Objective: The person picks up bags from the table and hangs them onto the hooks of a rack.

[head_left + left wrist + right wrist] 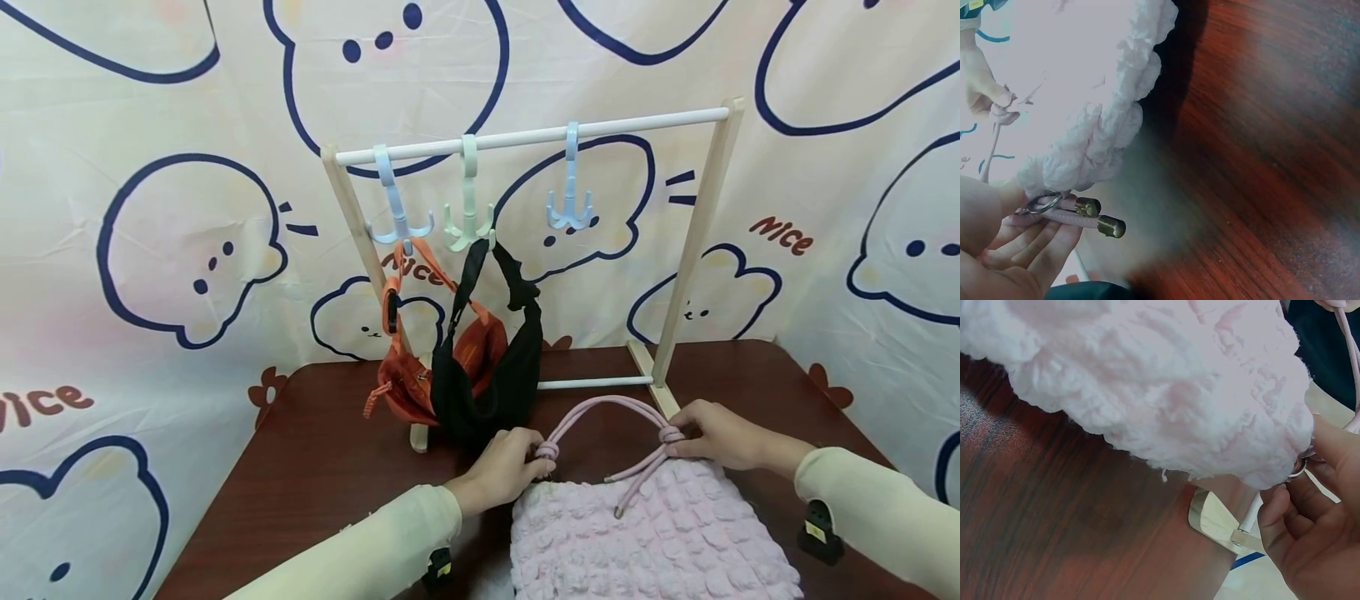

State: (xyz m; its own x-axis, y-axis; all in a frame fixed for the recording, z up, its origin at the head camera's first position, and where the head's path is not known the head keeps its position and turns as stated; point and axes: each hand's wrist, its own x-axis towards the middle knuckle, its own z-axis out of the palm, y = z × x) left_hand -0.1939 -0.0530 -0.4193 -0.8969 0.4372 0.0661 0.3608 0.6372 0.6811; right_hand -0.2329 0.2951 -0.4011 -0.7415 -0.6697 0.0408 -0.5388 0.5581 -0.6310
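A pale pink quilted bag (645, 533) hangs or stands at the front of the table, held at its two upper corners. My left hand (501, 468) pinches the knotted cord handle (615, 399) at the bag's left corner. At the right corner my right hand (723, 437) grips the other knot. In the left wrist view, a metal ring (1052, 202) and metal-tipped cord ends (1110, 226) show beside the left fingers. Another metal ring (1299, 469) sits by the right fingers in the right wrist view. Between the hands the handle arches upward.
Behind the bag stands a wooden rack (693, 250) with a white rod (652, 122). An orange bag (408, 383) hangs from a blue hook (393, 204), a black bag (495, 400) from a green hook (469, 192). Another blue hook (571, 179) holds nothing.
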